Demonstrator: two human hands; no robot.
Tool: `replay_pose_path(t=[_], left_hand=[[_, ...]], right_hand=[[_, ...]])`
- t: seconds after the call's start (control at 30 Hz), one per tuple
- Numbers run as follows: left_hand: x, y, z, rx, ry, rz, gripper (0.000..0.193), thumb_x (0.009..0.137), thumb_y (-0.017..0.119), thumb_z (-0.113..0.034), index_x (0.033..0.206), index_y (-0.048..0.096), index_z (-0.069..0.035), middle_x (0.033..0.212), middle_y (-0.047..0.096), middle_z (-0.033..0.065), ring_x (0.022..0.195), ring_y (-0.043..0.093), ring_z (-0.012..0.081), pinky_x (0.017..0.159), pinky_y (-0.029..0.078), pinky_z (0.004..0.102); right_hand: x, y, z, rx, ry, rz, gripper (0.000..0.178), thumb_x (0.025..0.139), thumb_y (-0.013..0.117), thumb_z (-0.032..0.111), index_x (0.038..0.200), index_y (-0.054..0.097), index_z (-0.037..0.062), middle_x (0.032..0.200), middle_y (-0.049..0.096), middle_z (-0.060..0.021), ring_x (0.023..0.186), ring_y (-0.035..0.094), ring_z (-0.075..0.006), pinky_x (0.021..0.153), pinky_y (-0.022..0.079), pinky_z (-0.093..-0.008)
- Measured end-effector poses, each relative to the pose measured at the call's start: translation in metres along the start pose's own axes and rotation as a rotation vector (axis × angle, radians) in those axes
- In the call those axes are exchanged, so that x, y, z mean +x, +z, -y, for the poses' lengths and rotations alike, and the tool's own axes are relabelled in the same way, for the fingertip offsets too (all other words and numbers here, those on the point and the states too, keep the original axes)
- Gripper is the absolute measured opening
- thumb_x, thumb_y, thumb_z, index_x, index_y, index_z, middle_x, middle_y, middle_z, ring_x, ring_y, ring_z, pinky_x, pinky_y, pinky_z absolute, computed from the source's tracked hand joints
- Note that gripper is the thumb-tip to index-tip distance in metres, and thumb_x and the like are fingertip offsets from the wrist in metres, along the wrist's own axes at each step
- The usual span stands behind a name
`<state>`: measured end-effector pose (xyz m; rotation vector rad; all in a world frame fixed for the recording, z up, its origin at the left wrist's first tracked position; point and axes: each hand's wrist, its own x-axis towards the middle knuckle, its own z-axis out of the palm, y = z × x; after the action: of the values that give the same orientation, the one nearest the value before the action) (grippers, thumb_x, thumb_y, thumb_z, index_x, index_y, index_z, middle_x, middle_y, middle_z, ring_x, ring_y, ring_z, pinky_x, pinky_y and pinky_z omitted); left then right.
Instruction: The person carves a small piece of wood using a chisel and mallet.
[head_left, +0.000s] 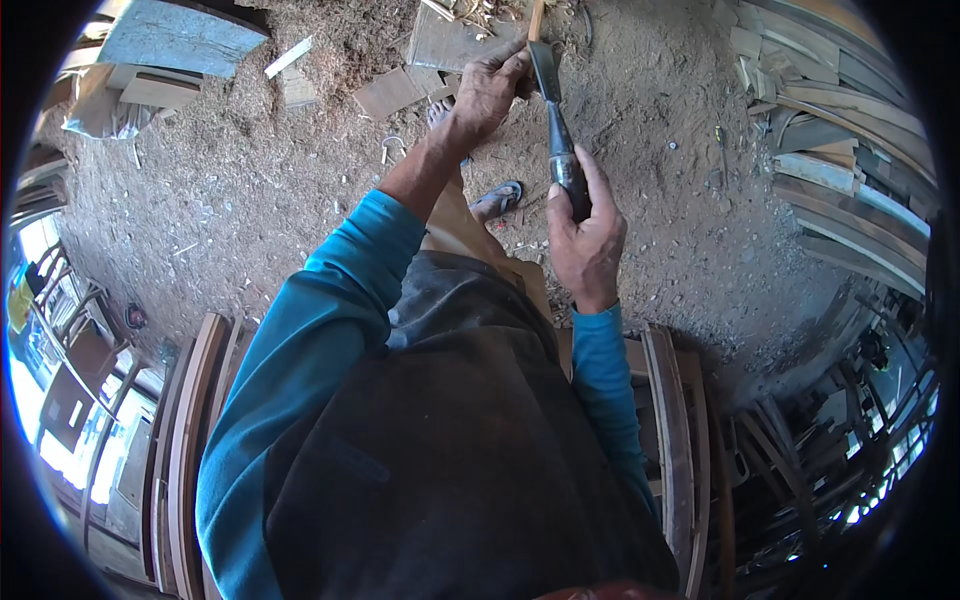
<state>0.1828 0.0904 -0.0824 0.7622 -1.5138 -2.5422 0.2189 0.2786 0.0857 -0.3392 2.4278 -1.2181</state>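
Observation:
My right hand (590, 240) holds a chisel (558, 125) by its dark handle, thumb on one side and a finger stretched along the other. The chisel's flat metal blade points away from me. At the blade's far end, my left hand (487, 95) is closed, its fingertips beside the metal. A thin, light brown wooden strip (537, 20) runs up from there to the top edge. My left fingers seem to grip this strip, though its lower end is hidden behind the hand and blade.
Curled shavings (490, 14) lie around a flat board (440, 45) on the dirt floor. A smaller wood piece (390, 93) is beside it. Timber is stacked at the right (850, 170), and a pale blue board (185, 38) rests on wood at upper left. My sandalled foot (497, 200) is below my hands.

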Motion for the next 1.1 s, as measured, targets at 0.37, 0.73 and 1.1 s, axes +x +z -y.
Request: replay_pose_path(t=[0.37,0.73,1.1], left_hand=[[-0.005,0.007,0.001,0.107,0.027,-0.075,0.04,0.11,0.06,-0.025,0.144,0.063,-0.004,0.086,0.068,-0.0016,0.072,0.059,0.0074,0.067,0.052,0.026],[-0.003,0.002,-0.002,0.119,0.042,-0.045,0.042,0.109,0.062,-0.03,0.143,0.065,-0.006,0.08,0.067,-0.0007,0.068,0.059,0.0071,0.061,0.052,0.0253],[0.005,-0.004,-0.009,0.212,0.017,-0.025,0.045,0.11,0.059,-0.033,0.146,0.062,-0.006,0.083,0.071,0.0018,0.067,0.061,0.0075,0.06,0.054,0.0261]], right_hand=[[-0.004,0.024,-0.024,-0.105,-0.069,0.028,0.054,0.101,0.061,0.015,0.151,0.05,-0.0025,0.116,0.071,-0.0273,0.097,0.074,-0.0347,0.085,0.058,-0.043],[0.01,0.025,-0.021,-0.044,0.135,0.141,0.055,0.109,0.053,0.019,0.161,0.042,0.0066,0.089,0.061,-0.008,0.073,0.057,-0.0147,0.064,0.05,-0.0337],[0.031,0.037,-0.017,-0.023,0.203,0.117,0.052,0.107,0.054,0.018,0.155,0.046,-0.0012,0.133,0.066,-0.0318,0.118,0.069,-0.0437,0.093,0.056,-0.0468]])
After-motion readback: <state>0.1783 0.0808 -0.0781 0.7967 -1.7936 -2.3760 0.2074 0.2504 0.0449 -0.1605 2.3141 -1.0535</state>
